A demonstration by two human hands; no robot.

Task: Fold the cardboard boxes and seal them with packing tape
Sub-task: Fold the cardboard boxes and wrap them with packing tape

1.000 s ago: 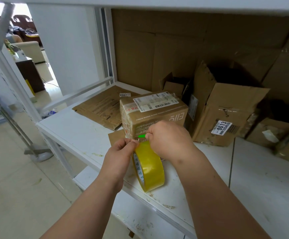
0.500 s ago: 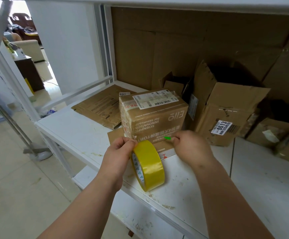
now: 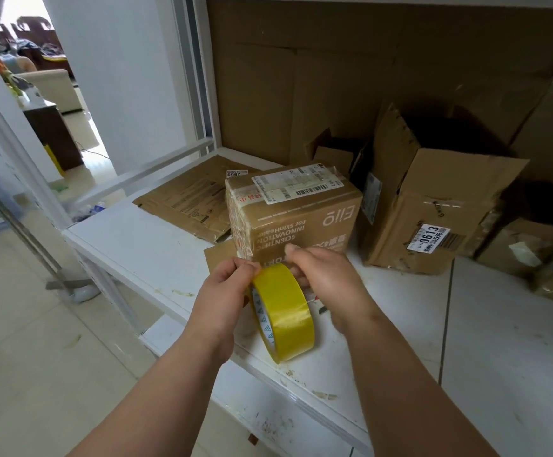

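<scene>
- Cardboard box (image 3: 293, 219), closed and bearing a shipping label, is sitting on the white shelf (image 3: 143, 245).
- Left hand (image 3: 225, 295) is gripping the yellow tape roll (image 3: 281, 311) at its top edge, fingers curled round it, just in front of the box.
- Right hand (image 3: 326, 278) is reaching behind the roll with fingers curled; whether it is pinching anything cannot be told.

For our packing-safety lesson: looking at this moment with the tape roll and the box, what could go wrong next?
1. The left hand pinches the yellow tape roll only at its top edge; a pull could make it slip.
2. The right hand works behind the roll, so the tape end may be lost.
3. The closed box stands unheld and may slide.
</scene>
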